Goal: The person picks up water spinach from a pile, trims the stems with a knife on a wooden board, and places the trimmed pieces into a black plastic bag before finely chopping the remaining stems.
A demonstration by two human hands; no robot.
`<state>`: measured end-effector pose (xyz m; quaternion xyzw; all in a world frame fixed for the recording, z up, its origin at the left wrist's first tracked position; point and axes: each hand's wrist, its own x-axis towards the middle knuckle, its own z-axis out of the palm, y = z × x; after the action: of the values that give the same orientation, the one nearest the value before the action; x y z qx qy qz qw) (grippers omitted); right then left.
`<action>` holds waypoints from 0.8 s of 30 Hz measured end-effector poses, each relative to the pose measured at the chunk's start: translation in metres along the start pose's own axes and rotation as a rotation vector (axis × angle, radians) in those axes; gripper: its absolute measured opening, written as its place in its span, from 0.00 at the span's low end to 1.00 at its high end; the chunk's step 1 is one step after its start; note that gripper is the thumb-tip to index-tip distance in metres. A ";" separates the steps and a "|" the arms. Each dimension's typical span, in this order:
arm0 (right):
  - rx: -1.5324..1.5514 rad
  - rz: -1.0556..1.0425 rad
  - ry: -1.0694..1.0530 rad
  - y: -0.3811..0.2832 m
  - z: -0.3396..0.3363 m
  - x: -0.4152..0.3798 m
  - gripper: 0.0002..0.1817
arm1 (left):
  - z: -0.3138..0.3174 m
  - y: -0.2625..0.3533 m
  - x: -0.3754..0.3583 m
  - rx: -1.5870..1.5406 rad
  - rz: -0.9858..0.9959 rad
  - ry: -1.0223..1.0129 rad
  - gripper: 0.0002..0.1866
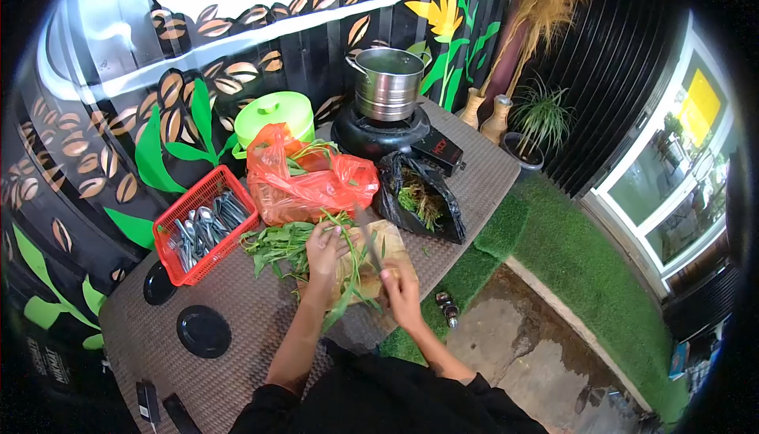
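Gripped in the right hand (403,295), at the board's right side: knife (370,238) — raised, blurred, close to the left fingers. Grasped in the left hand (321,250), over the board (394,246): stems (353,264), with leaves trailing past its near edge. Could nick a fingertip through a slipping bunch or hasty stroke. Heaped left of the board: greens (277,249). Lying beyond the board, rightward, at the table (277,311) edge: black bag (419,201), open — liable to spill if knocked. Standing farthest beyond the board: pot (389,86), on a stove (371,135).
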<state>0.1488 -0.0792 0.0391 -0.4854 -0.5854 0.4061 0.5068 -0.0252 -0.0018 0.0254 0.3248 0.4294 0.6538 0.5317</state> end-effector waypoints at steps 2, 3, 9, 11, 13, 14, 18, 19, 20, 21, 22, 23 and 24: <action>-0.129 -0.172 -0.030 -0.002 0.011 -0.011 0.14 | 0.006 0.006 -0.004 -0.006 -0.025 -0.024 0.12; -0.130 -0.171 -0.028 0.000 0.013 -0.011 0.14 | 0.008 0.007 -0.005 -0.012 -0.050 -0.039 0.12; -0.272 0.000 0.018 0.015 0.008 -0.003 0.22 | -0.002 -0.019 0.003 -0.274 -0.323 -0.198 0.11; -0.320 -0.200 0.091 0.019 0.010 0.004 0.22 | -0.004 -0.039 0.005 -0.349 -0.347 -0.202 0.11; -0.364 -0.400 0.157 0.021 0.009 0.005 0.23 | 0.003 -0.038 0.001 -0.422 -0.369 -0.200 0.11; -0.310 -0.236 0.079 0.021 0.006 0.005 0.24 | 0.006 -0.037 -0.001 -0.412 -0.378 -0.185 0.12; -0.240 -0.039 -0.010 0.025 0.001 0.007 0.23 | 0.015 -0.025 -0.011 -0.386 -0.412 -0.221 0.13; -0.241 -0.002 -0.034 0.024 0.000 0.008 0.22 | 0.016 -0.025 -0.012 -0.373 -0.447 -0.246 0.13; -0.241 -0.003 -0.036 0.030 0.002 0.009 0.22 | 0.017 -0.026 -0.014 -0.373 -0.446 -0.245 0.13; -0.189 -0.024 0.000 0.035 0.004 0.013 0.21 | 0.016 -0.031 -0.014 -0.399 -0.431 -0.258 0.13; -0.136 -0.044 0.037 0.039 0.005 0.015 0.20 | 0.015 -0.036 -0.014 -0.425 -0.418 -0.272 0.13; -0.136 -0.045 0.038 0.043 0.004 0.014 0.20 | 0.015 -0.042 -0.013 -0.425 -0.417 -0.273 0.13; -0.139 -0.006 0.024 0.038 0.002 0.013 0.19 | 0.015 -0.048 -0.011 -0.439 -0.413 -0.264 0.14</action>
<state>0.1525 -0.0589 0.0049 -0.5226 -0.6074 0.3572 0.4799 0.0100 -0.0060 -0.0113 0.1904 0.2625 0.5614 0.7614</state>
